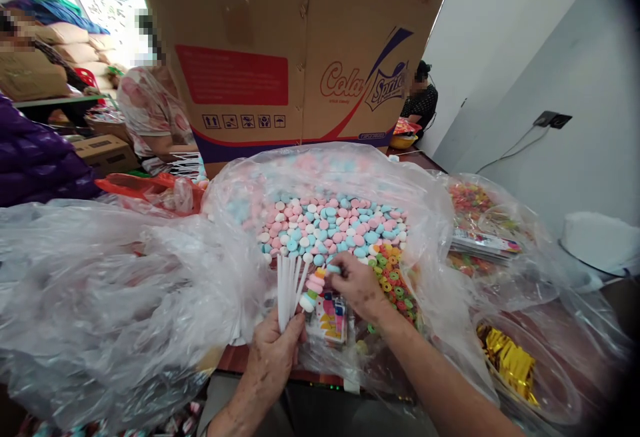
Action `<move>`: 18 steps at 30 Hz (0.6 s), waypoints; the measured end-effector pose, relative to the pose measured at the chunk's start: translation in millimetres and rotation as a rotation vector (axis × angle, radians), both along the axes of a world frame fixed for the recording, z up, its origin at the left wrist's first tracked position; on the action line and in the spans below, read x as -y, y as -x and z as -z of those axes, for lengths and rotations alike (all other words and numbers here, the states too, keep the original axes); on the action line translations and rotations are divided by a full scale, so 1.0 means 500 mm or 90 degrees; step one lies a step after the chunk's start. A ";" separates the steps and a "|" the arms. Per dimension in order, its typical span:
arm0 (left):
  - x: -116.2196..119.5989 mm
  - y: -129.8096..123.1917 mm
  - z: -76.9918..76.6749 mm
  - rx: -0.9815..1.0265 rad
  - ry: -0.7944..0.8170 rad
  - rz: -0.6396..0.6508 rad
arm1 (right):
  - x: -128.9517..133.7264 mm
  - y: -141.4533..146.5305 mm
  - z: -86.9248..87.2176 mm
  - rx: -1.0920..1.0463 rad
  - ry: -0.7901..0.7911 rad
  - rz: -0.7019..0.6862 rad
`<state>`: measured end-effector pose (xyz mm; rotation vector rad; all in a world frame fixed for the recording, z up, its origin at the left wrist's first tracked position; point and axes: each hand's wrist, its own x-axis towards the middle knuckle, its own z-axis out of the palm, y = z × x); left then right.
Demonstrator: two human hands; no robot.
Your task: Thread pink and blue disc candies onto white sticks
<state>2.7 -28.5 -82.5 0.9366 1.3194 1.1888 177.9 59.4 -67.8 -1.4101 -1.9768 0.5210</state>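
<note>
Left hand (pixel 273 357) fingers grip sticks (pixel 287 287); right hand (pixel 355 284) pinches candy (pixel 333 268).

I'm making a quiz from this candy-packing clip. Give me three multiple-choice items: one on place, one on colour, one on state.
1. Where is the cardboard box?
A. behind the bag of candies
B. under the hands
C. right of the gold foil

2. What colours are the round candies?
A. black, brown
B. pink, blue, white
C. all yellow

3. What is the left hand doing?
A. lying open, flat
B. gripping white sticks
C. resting on the box

Answers:
1 A, it stands beyond the clear bag.
2 B, the pile shows those pastel shades.
3 B, its fingers close round the white sticks while the right hand pinches a candy.
</note>
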 end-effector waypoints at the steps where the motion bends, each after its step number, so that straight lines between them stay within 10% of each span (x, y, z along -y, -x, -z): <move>1: 0.000 0.000 0.003 -0.014 -0.006 0.021 | 0.000 -0.006 -0.010 -0.133 0.058 0.029; 6: -0.003 0.003 0.014 -0.115 -0.066 0.094 | 0.010 -0.024 -0.064 -0.662 0.332 0.063; 18: -0.004 0.000 -0.012 -0.172 -0.075 0.092 | 0.022 -0.022 -0.066 -0.657 0.358 0.016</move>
